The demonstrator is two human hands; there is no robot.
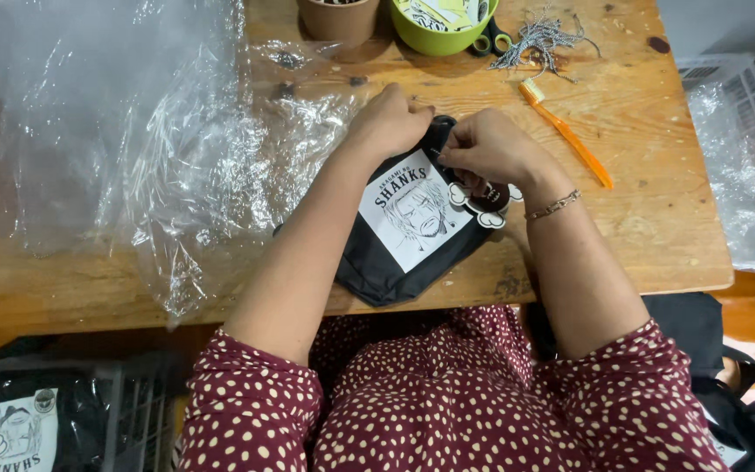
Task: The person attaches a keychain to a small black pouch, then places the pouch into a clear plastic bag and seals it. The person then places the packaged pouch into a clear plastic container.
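left hand [388, 121] – fingers pinch black pouch [395, 253] top | right hand [487, 149] – fingers closed there too

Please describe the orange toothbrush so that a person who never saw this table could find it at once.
Start at the wooden table and look to its far right part, beyond the right hand that works on the black fabric pouch. There lies the orange plastic toothbrush, slanted, its pale bristles pointing toward the green bowl. It is the only long, thin, bright orange thing there.
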